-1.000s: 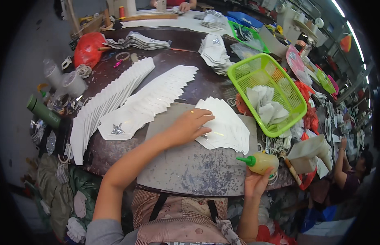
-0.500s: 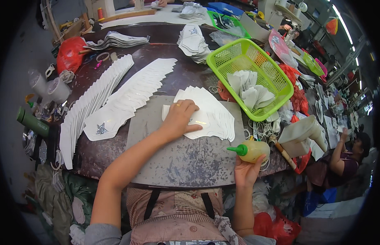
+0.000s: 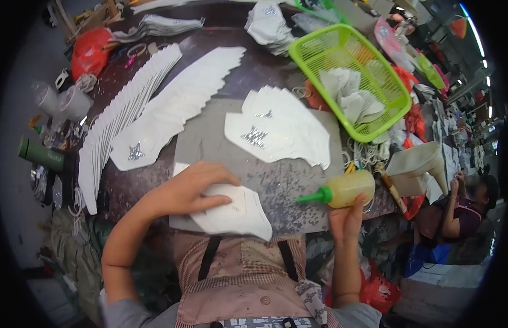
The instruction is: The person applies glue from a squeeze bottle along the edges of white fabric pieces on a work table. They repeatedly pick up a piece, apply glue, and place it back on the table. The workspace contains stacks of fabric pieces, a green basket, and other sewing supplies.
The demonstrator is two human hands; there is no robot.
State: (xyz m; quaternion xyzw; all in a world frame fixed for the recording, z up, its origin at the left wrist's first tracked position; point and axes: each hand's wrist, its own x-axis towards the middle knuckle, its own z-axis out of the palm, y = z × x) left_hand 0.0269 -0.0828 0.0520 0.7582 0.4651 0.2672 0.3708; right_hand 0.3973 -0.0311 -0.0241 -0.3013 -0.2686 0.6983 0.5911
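Note:
My left hand (image 3: 195, 188) lies over a white shoe-upper piece (image 3: 247, 210) at the near edge of a grey board (image 3: 292, 210). Its thumb rests on top of the piece, while some of its fingertips are out of sight. A squeeze bottle (image 3: 349, 188) of yellowish liquid is held in my right hand (image 3: 348, 221), its green nozzle pointing left above the board. Farther back on the board, a fanned pile of similar white pieces (image 3: 286, 126) shows a silver star on top.
To the left are two long fanned rows of white pieces (image 3: 183, 104). A lime-green basket (image 3: 405, 104) with white pieces inside stands at the back right, near a stack of white pieces (image 3: 267, 30). A whitish container (image 3: 409, 169) is at the right; beyond it a person (image 3: 461, 213) works.
My left hand has moved from the pile toward me, with one white piece under it. The pile's star is now uncovered. My right hand still holds the bottle, now tilted slightly differently.

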